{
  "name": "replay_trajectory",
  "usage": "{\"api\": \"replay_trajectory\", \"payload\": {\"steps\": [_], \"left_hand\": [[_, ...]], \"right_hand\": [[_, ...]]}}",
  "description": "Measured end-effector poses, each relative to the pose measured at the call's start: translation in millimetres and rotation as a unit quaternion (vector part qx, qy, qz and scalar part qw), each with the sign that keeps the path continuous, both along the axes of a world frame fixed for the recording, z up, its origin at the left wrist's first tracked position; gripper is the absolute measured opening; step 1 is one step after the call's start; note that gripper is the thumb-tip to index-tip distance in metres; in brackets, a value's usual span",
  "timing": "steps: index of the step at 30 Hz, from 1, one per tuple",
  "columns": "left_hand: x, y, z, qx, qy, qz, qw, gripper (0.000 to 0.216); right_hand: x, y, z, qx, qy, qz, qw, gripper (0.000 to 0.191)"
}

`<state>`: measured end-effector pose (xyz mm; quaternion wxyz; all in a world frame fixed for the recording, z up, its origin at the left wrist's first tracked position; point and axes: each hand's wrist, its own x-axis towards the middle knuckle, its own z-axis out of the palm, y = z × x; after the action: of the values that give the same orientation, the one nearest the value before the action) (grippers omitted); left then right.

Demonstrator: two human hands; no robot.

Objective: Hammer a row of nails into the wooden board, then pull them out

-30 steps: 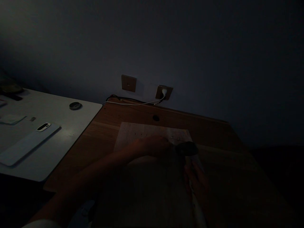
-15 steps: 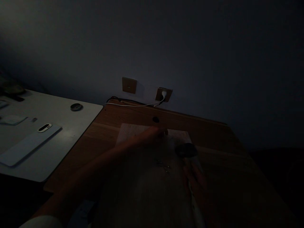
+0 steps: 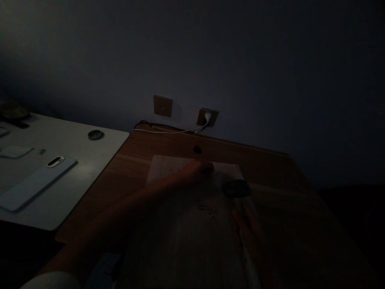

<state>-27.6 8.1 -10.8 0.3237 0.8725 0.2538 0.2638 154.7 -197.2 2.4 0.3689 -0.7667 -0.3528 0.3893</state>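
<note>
The scene is very dark. My right hand (image 3: 248, 224) is wrapped around the pale handle of a mallet (image 3: 236, 188), whose dark head hangs over the right side of a wooden board (image 3: 168, 162). My left hand (image 3: 197, 170) rests at the far part of that board, its fingers curled together. Whatever they may pinch is too dark to make out. Several small shiny nails (image 3: 207, 208) lie loose on the board between my two hands.
The board lies on a brown wooden table (image 3: 126, 160) against the wall. On the left a white table (image 3: 90, 160) bears a phone (image 3: 39, 182) and a small round dark object (image 3: 95, 135). A white plug (image 3: 207, 117) sits in a wall socket, its cable running along the table's back edge.
The fingers of my left hand have curled closer together at the same spot. The mallet in my right hand has hardly moved. The view has shifted slightly.
</note>
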Motion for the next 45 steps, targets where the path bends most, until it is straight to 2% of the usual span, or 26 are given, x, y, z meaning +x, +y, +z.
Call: {"api": "replay_trajectory", "payload": {"steps": [4, 9, 14, 17, 21, 24, 27, 30, 39, 42, 45], "left_hand": [[0, -2, 2.0, 0.031, 0.032, 0.000, 0.999, 0.017], [1, -1, -3.3, 0.057, 0.056, 0.004, 0.997, 0.015], [1, -1, -7.0, 0.060, 0.045, 0.015, 0.997, 0.016], [1, -2, -6.0, 0.036, 0.036, 0.022, 0.998, 0.017], [0, -4, -4.9, -0.002, 0.025, 0.052, 0.998, 0.034], [0, -4, -4.5, -0.009, 0.024, 0.060, 0.998, 0.040], [0, -4, -4.6, -0.016, 0.022, 0.054, 0.998, 0.044], [-1, -3, -5.8, -0.022, 0.008, 0.046, 0.999, 0.044], [-1, -2, -8.3, -0.017, -0.006, 0.029, 0.999, 0.045], [-3, 0, -1.0, -0.016, 0.011, 0.008, 1.000, 0.045], [-11, 1, 15.9, -0.011, 0.059, 0.022, 0.998, 0.038]], "right_hand": [[-3, 1, 5.7, -0.010, 0.002, 0.009, 1.000, 0.057], [-9, 0, 15.5, 0.001, 0.016, 0.006, 1.000, 0.054], [-7, 2, 14.0, 0.024, 0.017, -0.004, 1.000, 0.050], [-9, 13, 18.7, 0.020, 0.029, 0.005, 0.999, 0.046], [-22, 35, 36.3, 0.019, 0.063, 0.048, 0.997, 0.047], [-30, 50, 43.6, 0.033, 0.069, 0.066, 0.995, 0.046], [-31, 60, 40.5, 0.037, 0.070, 0.090, 0.993, 0.042], [-28, 65, 34.7, 0.011, 0.085, 0.108, 0.990, 0.048], [-34, 63, 34.4, 0.043, 0.073, 0.092, 0.992, 0.047], [-29, 56, 30.0, 0.033, 0.067, 0.075, 0.994, 0.051], [-21, 41, 25.9, 0.012, 0.070, 0.064, 0.995, 0.051]]}}
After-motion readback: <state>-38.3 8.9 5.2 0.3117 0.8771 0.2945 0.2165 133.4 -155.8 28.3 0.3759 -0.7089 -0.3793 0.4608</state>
